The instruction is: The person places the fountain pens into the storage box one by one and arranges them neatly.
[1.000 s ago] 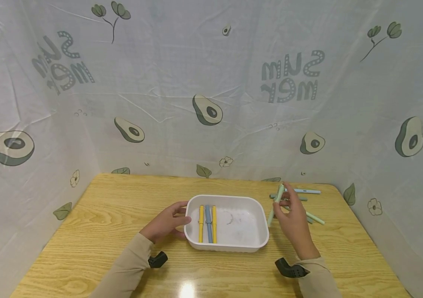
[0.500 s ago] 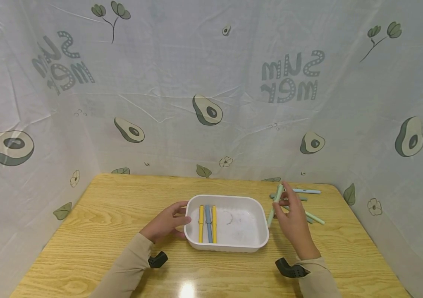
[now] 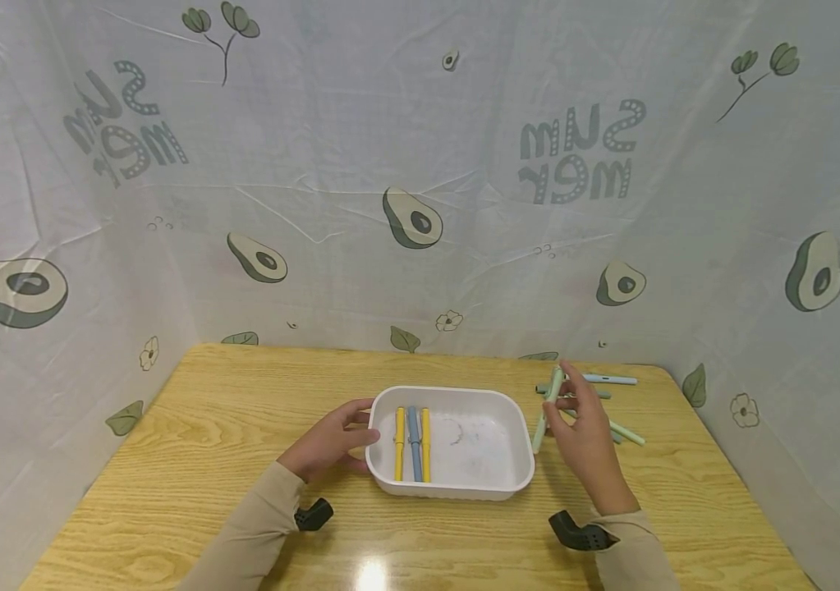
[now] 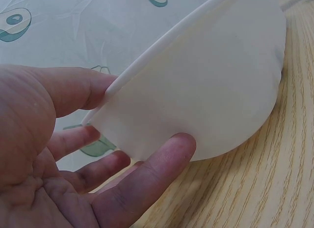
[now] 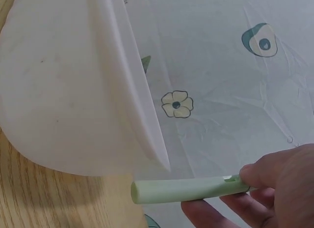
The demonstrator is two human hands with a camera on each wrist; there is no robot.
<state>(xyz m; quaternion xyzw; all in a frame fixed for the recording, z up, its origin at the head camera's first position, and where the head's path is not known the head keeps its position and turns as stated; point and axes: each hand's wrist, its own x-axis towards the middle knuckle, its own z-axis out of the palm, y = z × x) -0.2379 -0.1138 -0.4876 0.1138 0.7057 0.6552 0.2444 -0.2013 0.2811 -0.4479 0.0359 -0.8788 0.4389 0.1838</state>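
My left hand (image 3: 327, 443) holds the left end of a white plastic tray (image 3: 482, 447). In the left wrist view its thumb lies on the rim and a finger touches the outer wall (image 4: 211, 90). Inside the tray's left half lie a yellow pen (image 3: 400, 451), a blue pen (image 3: 415, 451) and another yellow pen (image 3: 426, 451), side by side. Just off the tray's right end, my right hand (image 3: 584, 435) pinches a light green capped pen (image 3: 550, 402), tilted, between thumb and fingers. The right wrist view shows this pen (image 5: 181, 190) close to the tray's rim.
Beyond my right hand, loose pens lie on the wooden table (image 3: 264, 394): a light blue pen (image 3: 612, 379), a dark green pen (image 3: 599, 395) and a pale green pen (image 3: 628, 433), with others partly hidden. A printed curtain (image 3: 331, 279) borders the table's back and sides.
The right hand and its light green pen have shifted very slightly. The left hand, the tray and the pens in it stay as they were.
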